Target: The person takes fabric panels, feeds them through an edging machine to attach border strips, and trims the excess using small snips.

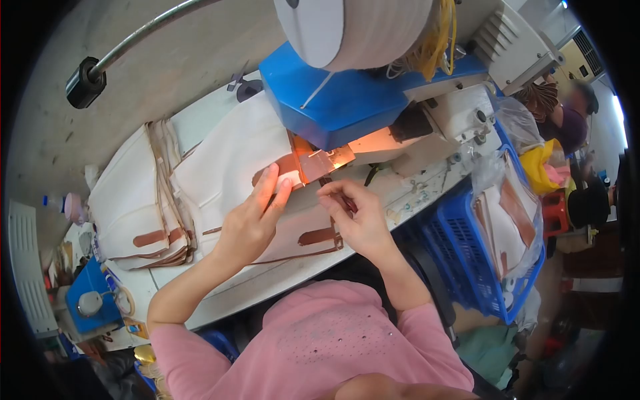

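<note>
The left hand (250, 227) lies palm down on a white sheet (230, 150), its index and middle fingers extended and slightly spread, pressing on the sheet's brown patch rather than pinching anything. That sheet lies flat on the white table (217, 303), its patched end just beside the lit metal plate (317, 167) under the blue cover (327, 97) of a machine. The right hand (360, 217) is curled just to the right of it, thumb and fingertips drawn together around a small dark red item (348, 204), too small and covered to identify. Nearer the person's pink shirt (333, 333), below both hands, another brown patch (317, 237) shows on white material. To the left rests a pile of similar white pieces (130, 203), layered unevenly. Above the cover is a big white roll (383, 33), with yellow strands (443, 37) hanging beside it. On the right, below the table edge, a blue basket (460, 243) holds more white and brown pieces, and farther back is a person in a purple top (571, 129).
</note>
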The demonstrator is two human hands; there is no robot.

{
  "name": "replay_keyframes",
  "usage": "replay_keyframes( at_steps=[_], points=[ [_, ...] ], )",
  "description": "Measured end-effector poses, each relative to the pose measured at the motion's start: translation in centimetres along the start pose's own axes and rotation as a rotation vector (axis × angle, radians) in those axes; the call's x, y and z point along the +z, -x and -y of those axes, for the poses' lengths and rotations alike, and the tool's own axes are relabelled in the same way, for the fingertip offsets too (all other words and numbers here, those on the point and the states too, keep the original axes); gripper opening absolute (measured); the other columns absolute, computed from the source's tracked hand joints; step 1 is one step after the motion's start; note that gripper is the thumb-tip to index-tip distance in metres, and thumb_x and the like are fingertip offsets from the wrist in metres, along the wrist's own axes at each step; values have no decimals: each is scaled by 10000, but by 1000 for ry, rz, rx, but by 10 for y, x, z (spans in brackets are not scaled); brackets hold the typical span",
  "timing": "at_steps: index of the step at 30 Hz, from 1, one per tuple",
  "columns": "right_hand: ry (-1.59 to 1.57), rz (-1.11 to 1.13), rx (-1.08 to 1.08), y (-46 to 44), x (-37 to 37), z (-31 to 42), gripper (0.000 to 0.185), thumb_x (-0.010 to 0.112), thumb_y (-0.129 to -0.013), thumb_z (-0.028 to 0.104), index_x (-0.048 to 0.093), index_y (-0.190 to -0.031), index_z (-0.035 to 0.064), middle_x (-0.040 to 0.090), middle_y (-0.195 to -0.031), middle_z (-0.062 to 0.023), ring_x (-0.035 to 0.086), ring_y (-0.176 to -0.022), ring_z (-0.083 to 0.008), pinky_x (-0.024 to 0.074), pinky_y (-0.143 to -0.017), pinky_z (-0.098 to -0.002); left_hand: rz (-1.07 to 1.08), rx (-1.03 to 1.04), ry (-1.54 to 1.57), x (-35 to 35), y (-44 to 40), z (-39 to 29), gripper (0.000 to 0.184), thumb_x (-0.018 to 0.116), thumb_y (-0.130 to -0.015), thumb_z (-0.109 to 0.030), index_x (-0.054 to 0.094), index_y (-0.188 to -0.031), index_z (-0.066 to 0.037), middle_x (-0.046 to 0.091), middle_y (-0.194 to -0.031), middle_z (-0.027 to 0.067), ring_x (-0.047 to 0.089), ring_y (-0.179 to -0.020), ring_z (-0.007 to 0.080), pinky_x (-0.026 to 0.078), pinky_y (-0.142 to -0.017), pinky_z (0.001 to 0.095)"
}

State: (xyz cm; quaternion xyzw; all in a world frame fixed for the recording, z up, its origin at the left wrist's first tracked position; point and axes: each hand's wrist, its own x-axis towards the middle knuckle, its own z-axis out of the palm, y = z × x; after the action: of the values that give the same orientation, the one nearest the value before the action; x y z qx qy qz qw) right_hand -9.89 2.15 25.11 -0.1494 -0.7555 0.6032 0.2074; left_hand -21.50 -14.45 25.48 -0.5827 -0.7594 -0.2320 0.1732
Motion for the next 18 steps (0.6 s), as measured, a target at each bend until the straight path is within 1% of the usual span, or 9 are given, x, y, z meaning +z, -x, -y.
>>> replay_keyframes(
  at_steps=[1,4,7,10,12,13,15,16,18],
  points=[
    [-62,65,117,1,0,0,82,636,-843,67,626,-895,5,496,-602,42,464,-537,-23,366,-477,-221,-15,3,4,1,3,-2,499,552,-705,108,548,-1195,11,492,-1256,256,595,-1047,332,551,-646,315],
    [-322,105,331,1,7,15,73,657,-825,52,630,-867,-1,436,-598,71,387,-533,-6,336,-487,-189,-63,16,26,6,13,-8,465,558,-698,120,586,-1152,20,510,-1238,254,603,-1036,330,550,-639,298],
    [-359,79,362,7,17,9,84,677,-802,40,628,-852,-6,424,-600,79,353,-533,-2,296,-479,-179,-106,31,65,11,21,-12,452,559,-690,130,601,-1127,25,522,-1221,247,608,-1021,336,549,-636,295],
    [-335,72,276,11,19,7,85,688,-784,29,628,-834,-4,420,-590,83,357,-533,4,284,-477,-175,-141,32,119,12,24,-14,422,585,-683,105,615,-1095,19,551,-1161,210,618,-965,321,546,-646,311],
    [-314,91,235,14,19,3,63,667,-797,31,622,-834,7,403,-592,73,396,-534,-6,362,-476,-183,-174,33,170,10,20,-15,404,613,-677,71,626,-1075,3,565,-1110,168,615,-924,300,539,-660,324],
    [-303,100,214,15,18,2,53,656,-803,32,619,-835,12,395,-594,68,416,-534,-12,401,-476,-187,-154,2,216,6,16,-16,394,628,-676,44,629,-1066,-8,561,-1089,152,601,-907,292,530,-667,328],
    [-277,122,189,17,18,0,62,663,-782,13,620,-825,3,411,-591,82,373,-531,2,332,-477,-176,-116,-60,307,-6,3,-16,377,658,-673,-10,634,-1049,-31,554,-1046,119,572,-874,275,514,-680,335],
    [-263,134,176,18,17,0,67,667,-772,3,621,-821,-1,419,-590,88,351,-530,9,298,-477,-170,-79,-19,300,-11,-5,-14,385,662,-660,-9,634,-1043,-41,546,-1052,121,563,-844,280,503,-675,335],
    [-186,156,73,19,16,0,78,654,-753,-21,618,-820,0,432,-593,60,373,-521,-8,321,-472,-181,-6,65,286,-20,-21,-8,403,670,-634,-9,634,-1032,-61,531,-1064,126,543,-785,290,482,-664,335]
  ],
)
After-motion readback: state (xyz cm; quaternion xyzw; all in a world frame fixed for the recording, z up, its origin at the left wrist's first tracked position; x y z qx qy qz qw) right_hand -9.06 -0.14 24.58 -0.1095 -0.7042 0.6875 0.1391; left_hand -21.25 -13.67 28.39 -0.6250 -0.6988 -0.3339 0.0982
